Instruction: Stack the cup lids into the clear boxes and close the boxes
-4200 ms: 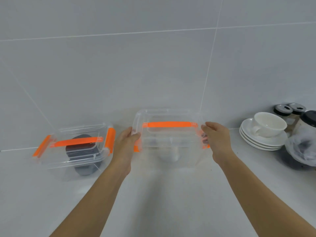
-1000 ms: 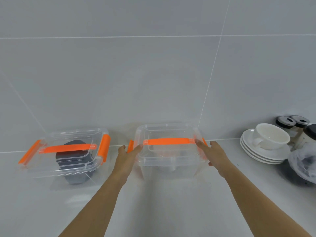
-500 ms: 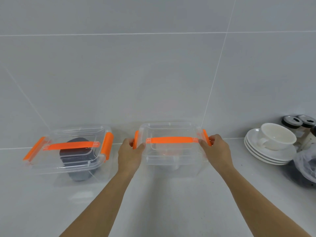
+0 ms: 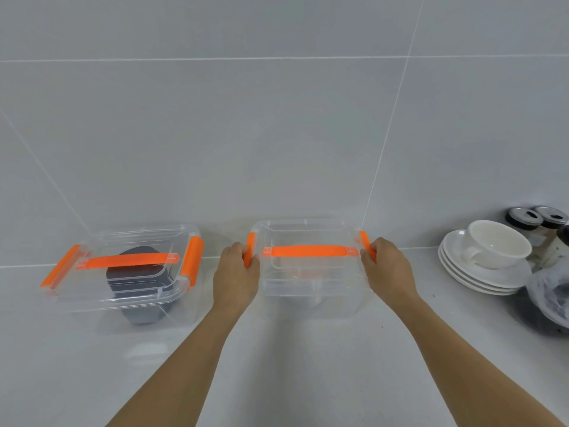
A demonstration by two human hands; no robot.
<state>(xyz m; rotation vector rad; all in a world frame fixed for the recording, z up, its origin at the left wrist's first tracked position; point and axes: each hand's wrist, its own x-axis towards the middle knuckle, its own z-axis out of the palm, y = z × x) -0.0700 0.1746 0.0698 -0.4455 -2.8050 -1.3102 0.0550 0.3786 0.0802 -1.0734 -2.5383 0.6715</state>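
Two clear boxes with orange handles and side latches stand on the white counter by the tiled wall. The left box (image 4: 123, 288) has its lid on and holds a stack of dark cup lids (image 4: 137, 283). The middle box (image 4: 311, 285) also wears its lid; pale lids show faintly inside. My left hand (image 4: 235, 277) presses the box's left orange latch (image 4: 250, 248). My right hand (image 4: 389, 269) presses the right orange latch (image 4: 366, 245). Both latches are folded against the box ends.
At the right stand a white cup (image 4: 495, 248) on stacked saucers (image 4: 480, 278), two jars with dark tops (image 4: 535, 218), and a crumpled clear bag (image 4: 551, 298) at the frame edge. The tiled wall rises right behind the boxes.
Both hands moved up from the sides of the middle box onto its orange end latches, which have swung in against the box. The left box has not moved.
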